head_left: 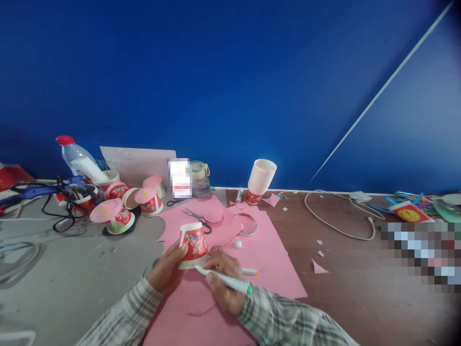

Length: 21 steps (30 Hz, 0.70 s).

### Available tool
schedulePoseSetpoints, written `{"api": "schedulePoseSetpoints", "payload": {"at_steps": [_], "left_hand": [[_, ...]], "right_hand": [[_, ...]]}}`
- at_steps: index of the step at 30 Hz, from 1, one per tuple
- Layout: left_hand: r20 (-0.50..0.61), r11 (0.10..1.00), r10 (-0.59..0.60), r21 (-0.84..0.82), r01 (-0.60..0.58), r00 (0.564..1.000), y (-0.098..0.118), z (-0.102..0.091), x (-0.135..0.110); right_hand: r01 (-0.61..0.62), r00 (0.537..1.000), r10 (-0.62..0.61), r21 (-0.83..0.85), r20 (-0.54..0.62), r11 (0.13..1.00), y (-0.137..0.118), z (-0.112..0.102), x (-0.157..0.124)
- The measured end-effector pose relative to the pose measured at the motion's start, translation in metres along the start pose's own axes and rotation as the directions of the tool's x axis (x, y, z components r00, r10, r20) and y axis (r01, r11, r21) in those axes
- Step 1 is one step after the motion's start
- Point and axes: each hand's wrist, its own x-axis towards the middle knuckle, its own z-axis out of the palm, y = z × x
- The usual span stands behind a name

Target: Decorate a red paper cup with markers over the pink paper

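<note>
My left hand (167, 269) is closed round a red printed paper cup (194, 242) with white bands at both ends, its wider end downward. In my right hand (226, 283) is a white marker (230, 281) with a green end, its tip touching or very near the cup's lower white band. Beneath both hands lies pink paper (266, 259). Near the right hand, a second marker with a yellow end (249, 272) and a small white cap (238, 245) rest on the paper. Dark-handled scissors (201, 222) lie beyond the cup.
Several red cups with pink tops (147, 204) stand at the left, beside a blue glue gun (39, 192) and cords. At the back are a jar (200, 180) and a leaning stack of paper cups (262, 178). A white cable (338, 233) lies at the right.
</note>
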Motion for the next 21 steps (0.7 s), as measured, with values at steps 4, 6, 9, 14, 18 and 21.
{"api": "schedulePoseSetpoints", "payload": {"at_steps": [4,6,9,14,18,21], "left_hand": [[0.004,1.0,0.006,0.007,-0.006,1.0,0.0004,0.0004,-0.0001],[0.013,1.0,0.014,0.02,-0.015,1.0,0.0005,0.0004,-0.0004],[0.012,0.999,0.027,0.034,-0.027,1.0,0.0003,0.0006,-0.0004],[-0.006,0.999,0.031,0.037,-0.03,1.0,0.0001,0.0016,-0.0003],[-0.021,0.999,0.023,0.041,-0.022,1.0,0.0,0.0006,-0.0005],[-0.019,0.999,0.021,0.046,-0.02,1.0,0.0,-0.0003,0.0]], "right_hand": [[-0.009,1.0,0.008,0.027,0.016,1.0,0.0001,-0.0009,-0.0004],[-0.035,0.999,0.035,0.034,-0.002,0.999,-0.0001,-0.0016,-0.0007],[-0.096,0.994,0.095,-0.01,-0.058,0.995,0.001,-0.0018,-0.0021],[-0.164,0.983,0.156,-0.078,-0.1,0.983,0.0047,-0.0012,-0.0038],[-0.15,0.986,0.143,-0.072,-0.091,0.986,0.0039,-0.0015,-0.0028],[-0.137,0.987,0.128,-0.094,-0.094,0.986,0.0021,-0.0021,-0.0016]]}}
